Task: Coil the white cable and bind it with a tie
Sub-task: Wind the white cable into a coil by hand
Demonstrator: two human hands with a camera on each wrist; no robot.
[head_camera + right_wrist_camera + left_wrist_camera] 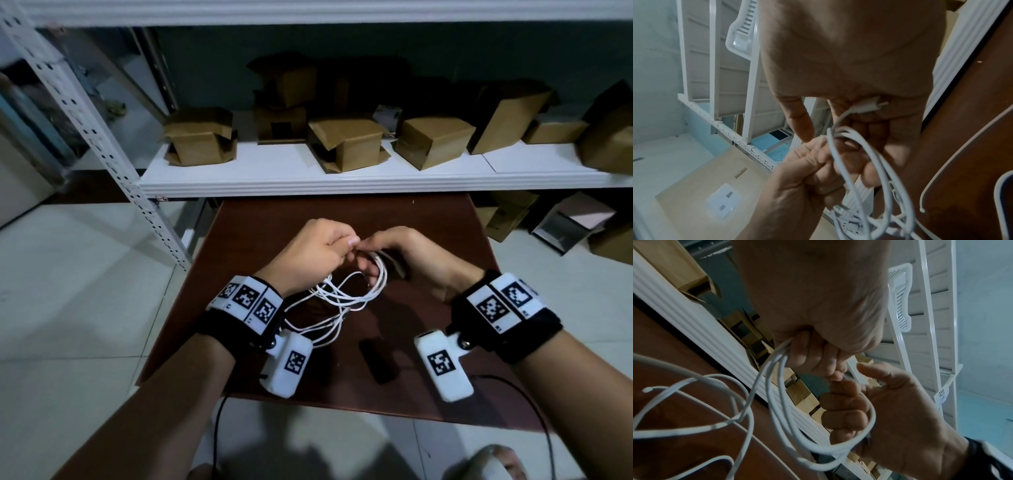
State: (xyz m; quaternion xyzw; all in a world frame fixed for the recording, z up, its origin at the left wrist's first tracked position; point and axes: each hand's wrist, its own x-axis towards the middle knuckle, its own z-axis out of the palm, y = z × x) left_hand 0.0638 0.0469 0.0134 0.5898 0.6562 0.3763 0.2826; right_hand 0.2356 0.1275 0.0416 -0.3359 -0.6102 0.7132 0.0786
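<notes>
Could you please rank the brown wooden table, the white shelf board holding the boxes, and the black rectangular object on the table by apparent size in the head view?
Largest to smallest:
1. Brown wooden table and white shelf board: too alike to rank, and both partly hidden.
2. Black rectangular object, clearly smallest.

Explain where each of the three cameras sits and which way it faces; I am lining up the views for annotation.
Head: worn on the head, facing forward and down at the brown table; both forearms, left hand and right hand show.
Left wrist: looks along the left hand at the white cable; the right hand shows too.
Right wrist: looks along the right hand at the cable's plug.
All three share both hands and the cable.
</notes>
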